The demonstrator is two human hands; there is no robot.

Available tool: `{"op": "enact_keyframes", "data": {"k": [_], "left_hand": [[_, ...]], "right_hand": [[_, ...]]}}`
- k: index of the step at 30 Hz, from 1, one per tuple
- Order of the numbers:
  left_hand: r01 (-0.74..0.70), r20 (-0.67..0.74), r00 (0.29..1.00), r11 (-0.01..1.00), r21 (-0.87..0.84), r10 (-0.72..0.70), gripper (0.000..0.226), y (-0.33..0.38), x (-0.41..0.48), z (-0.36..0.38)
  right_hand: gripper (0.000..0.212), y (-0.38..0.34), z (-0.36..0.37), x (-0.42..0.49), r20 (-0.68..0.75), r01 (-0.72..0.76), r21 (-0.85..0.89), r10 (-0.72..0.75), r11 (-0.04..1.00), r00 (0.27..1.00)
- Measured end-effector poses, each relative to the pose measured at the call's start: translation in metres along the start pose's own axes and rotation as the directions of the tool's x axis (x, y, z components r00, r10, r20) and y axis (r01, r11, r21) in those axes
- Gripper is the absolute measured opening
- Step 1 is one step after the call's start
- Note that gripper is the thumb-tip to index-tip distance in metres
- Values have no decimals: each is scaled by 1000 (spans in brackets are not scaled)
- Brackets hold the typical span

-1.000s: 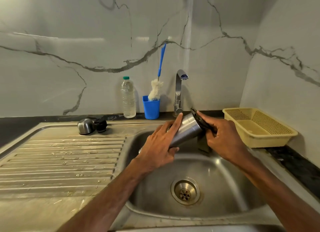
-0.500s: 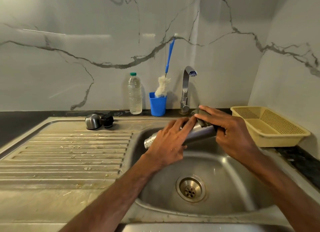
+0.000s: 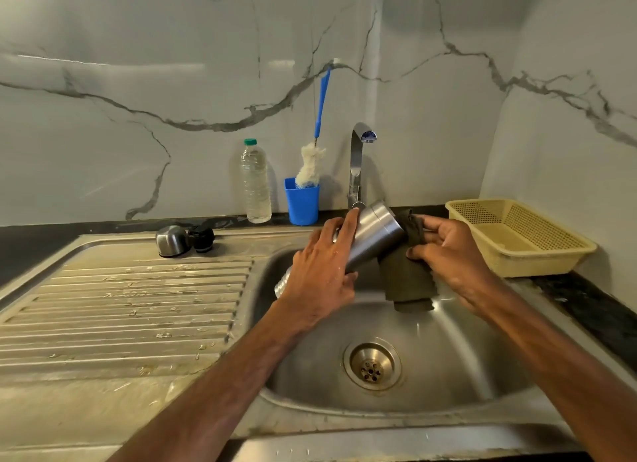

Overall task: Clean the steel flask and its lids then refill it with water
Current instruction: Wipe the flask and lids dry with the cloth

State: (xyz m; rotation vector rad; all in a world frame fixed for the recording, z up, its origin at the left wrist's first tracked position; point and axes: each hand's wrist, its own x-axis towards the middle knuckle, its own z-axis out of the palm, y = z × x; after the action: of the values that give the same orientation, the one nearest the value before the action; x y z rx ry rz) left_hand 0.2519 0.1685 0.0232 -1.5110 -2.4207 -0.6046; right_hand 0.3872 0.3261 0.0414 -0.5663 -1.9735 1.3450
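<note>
The left hand (image 3: 319,275) hides the middle of the flask (image 3: 377,232), gripping it tilted over the sink (image 3: 448,358); the right hand (image 3: 451,251) pinches a dark cloth (image 3: 406,282) at its raised end, which lay flatter before.

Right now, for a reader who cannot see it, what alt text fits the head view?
Over a sink, the left hand grips a tilted steel flask while the right hand holds a dark cloth against its upper end. A steel lid and a black lid sit on the drainboard; a yellow basket stands at right.
</note>
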Motion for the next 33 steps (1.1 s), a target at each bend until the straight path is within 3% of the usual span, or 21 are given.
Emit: {"op": "enact_keyframes", "data": {"k": [3, 7, 11, 14, 16, 18, 20, 24, 27, 30, 33], "left_hand": [[70, -52, 996, 998, 0, -70, 113, 3, 0, -4], [143, -104, 984, 990, -1, -142, 115, 5, -1, -6], [181, -119, 976, 984, -9, -180, 114, 7, -2, -8], [178, -94, 980, 984, 3, -177, 112, 11, -4, -9], [152, -60, 987, 988, 11, -151, 114, 14, -6, -9], [111, -37, 993, 994, 21, -110, 115, 18, -7, -7], [58, -20, 998, 997, 48, -57, 113, 21, -9, -5], [-56, 50, 997, 992, 112, 51, 105, 22, -10, 0], [-132, 109, 987, 982, 133, 118, 102, 14, -8, -2], [-201, 25, 979, 978, 47, 200, 98, 8, -5, -3], [-132, -147, 983, 978, -163, 108, 96, 6, -2, -2]], "right_hand": [[61, -3, 16, -10, -71, 49, -63, -54, 997, 996], [72, -8, 36, -27, -132, 221, -319, -274, 922, 953], [77, -7, 41, -30, -20, 344, -567, -431, 748, 902], [83, -3, 44, -24, 106, 494, -705, -613, 509, 783], [83, -2, 45, -20, 161, 499, -772, -639, 394, 753], [79, -7, 45, -17, 149, 466, -780, -599, 418, 787], [72, -12, 38, -13, 111, 397, -757, -496, 519, 861], [68, -18, 6, 2, 109, 347, -538, -345, 768, 932], [69, -18, -23, 8, 147, 212, -394, -166, 895, 975], [63, -12, -34, 10, 142, 113, -191, -86, 975, 986], [55, 2, -25, 13, 167, 0, -73, 12, 997, 986]]}}
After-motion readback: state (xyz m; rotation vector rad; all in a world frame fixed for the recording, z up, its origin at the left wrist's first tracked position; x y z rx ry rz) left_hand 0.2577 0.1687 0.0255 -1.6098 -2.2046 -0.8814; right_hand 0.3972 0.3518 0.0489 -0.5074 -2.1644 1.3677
